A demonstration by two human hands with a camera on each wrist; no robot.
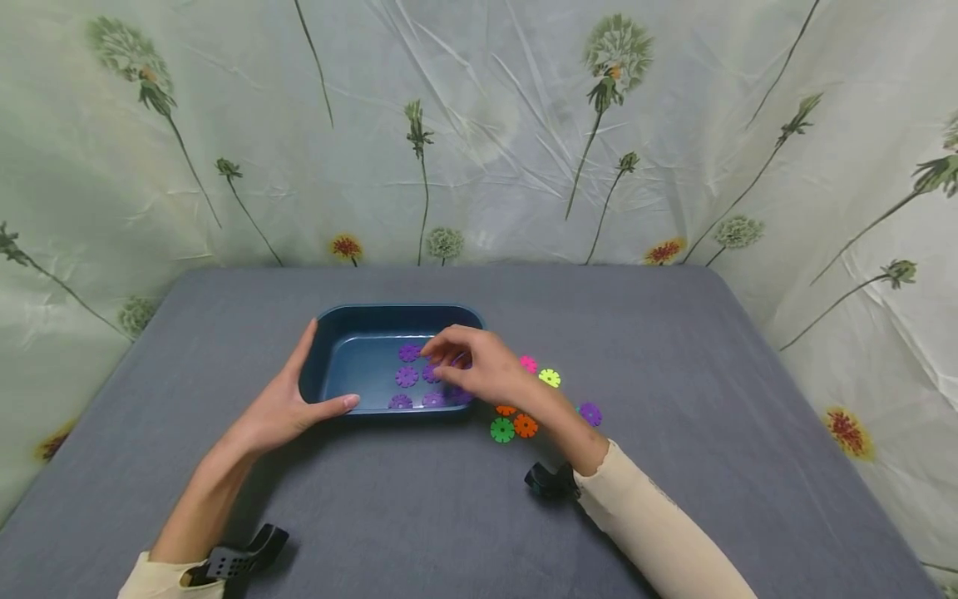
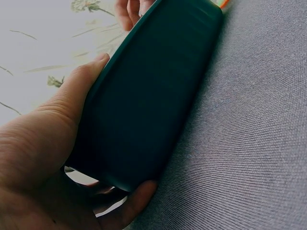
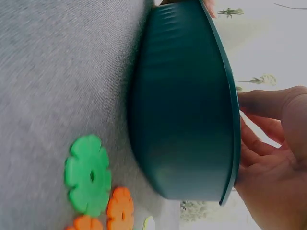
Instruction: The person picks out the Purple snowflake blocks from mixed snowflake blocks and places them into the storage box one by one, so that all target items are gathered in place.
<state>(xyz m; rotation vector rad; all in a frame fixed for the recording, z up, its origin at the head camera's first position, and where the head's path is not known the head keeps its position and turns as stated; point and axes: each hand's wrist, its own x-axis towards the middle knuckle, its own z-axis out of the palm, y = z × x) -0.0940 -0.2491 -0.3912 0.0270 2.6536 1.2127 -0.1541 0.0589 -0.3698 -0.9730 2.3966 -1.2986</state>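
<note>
A blue rectangular plastic tray [image 1: 374, 410] sits on the grey cloth, with several purple flower-shaped discs [image 1: 407, 377] lying in rows on its floor. My left hand [image 1: 288, 403] grips the tray's left end, thumb over the front rim and fingers round the side. In the left wrist view, the thumb [image 2: 88, 76] presses along the rim. My right hand [image 1: 479, 362] hovers over the tray's right part, fingers loosely bent and thumb apart from the index finger. Nothing shows between those fingertips; purple discs lie right beneath them. The right wrist view has this hand [image 3: 268, 143] beyond the rim.
Right of the tray, loose flower discs lie on the cloth: a green disc [image 1: 502, 430], an orange disc [image 1: 525, 426], a yellow disc [image 1: 550, 378], a pink disc [image 1: 529, 364] and a purple disc [image 1: 590, 413]. A flower-printed curtain [image 1: 479, 166] hangs behind the table.
</note>
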